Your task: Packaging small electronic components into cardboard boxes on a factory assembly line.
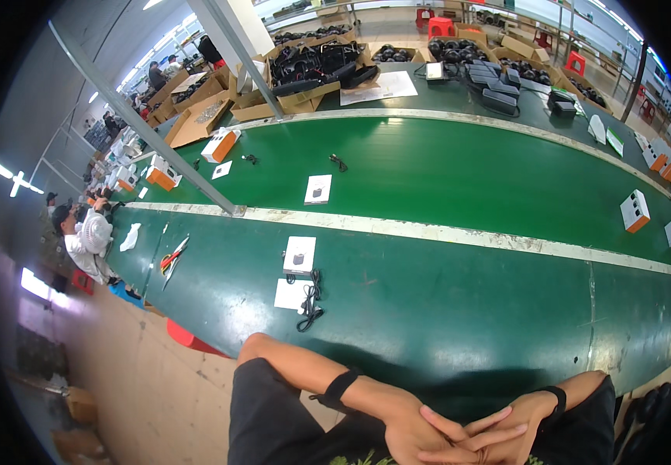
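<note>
My left hand [407, 430] and my right hand [525, 418] meet in front of me at the table's near edge. Their fingers are laced loosely together, straight and apart, and no object shows between them. Each wrist wears a black band. Beyond the left forearm, a small white box [300, 254] with a dark picture on top sits on the green table [444, 310]. Just in front of the box lie a white paper [289, 294] and a coiled black cable [310, 310]. Neither hand touches these.
Past a pale rail [397, 226] runs a green conveyor belt [459, 170] bearing a white booklet or box [318, 190], small cables and an orange-and-white box [635, 211]. Scissors [171, 260] lie to the left. A metal post [157, 147] rises there. Cartons [304, 97] of black parts stand behind. Another person [87, 236] sits far left.
</note>
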